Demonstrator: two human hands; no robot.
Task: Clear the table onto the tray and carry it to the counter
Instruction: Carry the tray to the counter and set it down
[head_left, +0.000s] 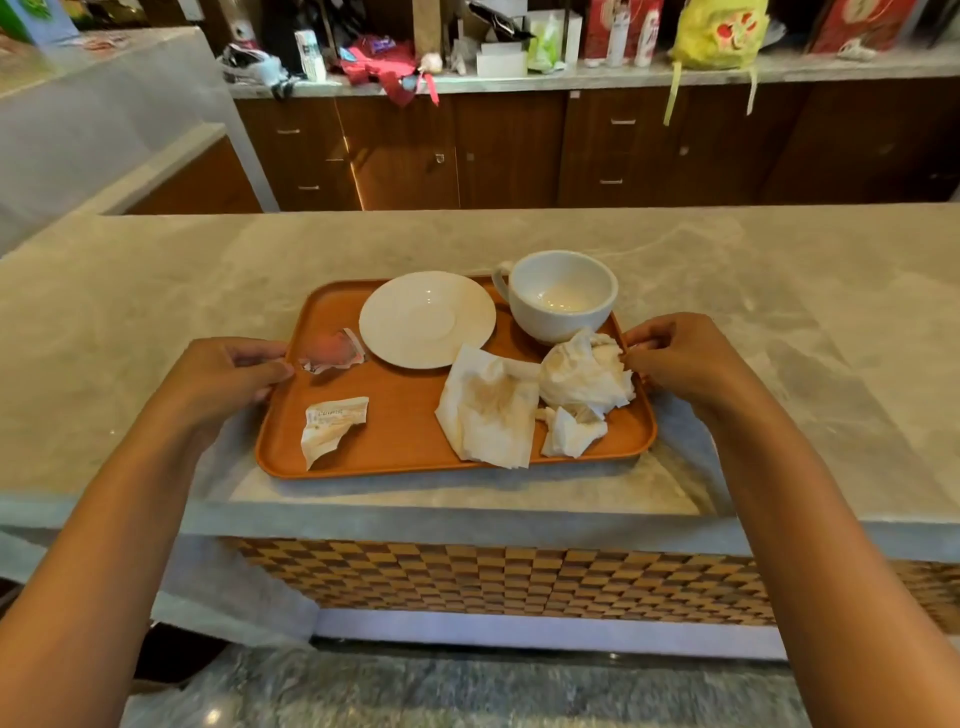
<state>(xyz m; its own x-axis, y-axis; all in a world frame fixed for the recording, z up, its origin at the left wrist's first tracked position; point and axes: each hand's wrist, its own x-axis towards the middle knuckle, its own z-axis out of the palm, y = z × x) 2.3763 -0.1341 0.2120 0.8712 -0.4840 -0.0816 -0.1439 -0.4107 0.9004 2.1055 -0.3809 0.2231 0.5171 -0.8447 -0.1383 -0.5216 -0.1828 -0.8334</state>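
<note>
An orange tray (400, 431) rests on the grey marble counter (156, 312), close to its near edge. On the tray lie a white saucer (427, 318), an empty white cup (562, 296) at the back right, stained crumpled napkins (519, 405) on the right, and two torn paper packets (332, 426) on the left. My left hand (234, 374) grips the tray's left rim with thumb on top. My right hand (680, 358) pinches the right rim beside the napkins.
Behind the counter runs a gap, then wooden cabinets (509, 150) with a cluttered back shelf (467, 52) of bags, boxes and bottles. A raised marble ledge (78, 104) stands at the left. The counter front below me has a checkered wood panel (493, 582).
</note>
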